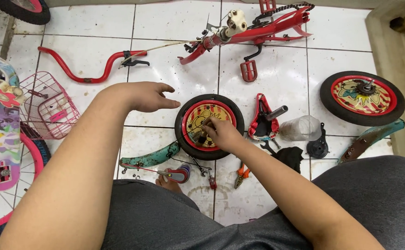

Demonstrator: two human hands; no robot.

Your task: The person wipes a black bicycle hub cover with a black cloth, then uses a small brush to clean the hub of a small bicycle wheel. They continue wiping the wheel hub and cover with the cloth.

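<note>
Right hand (221, 132) pinches the hub of the small wheel (209, 126); left hand (149, 96) hovers open just left. Steady the tyre, turn gently.

Black-tyred wheel (209, 126) with red-and-yellow cartoon disc, red bicycle frame (258, 31), pink wire basket (49, 106), teal mudguard (149, 158)

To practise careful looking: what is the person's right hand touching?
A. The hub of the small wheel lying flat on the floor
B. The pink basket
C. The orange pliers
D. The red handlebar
A: the right hand rests with its fingers on the hub at the middle of the wheel, while the left hand hovers open above the wheel's rim.
</note>
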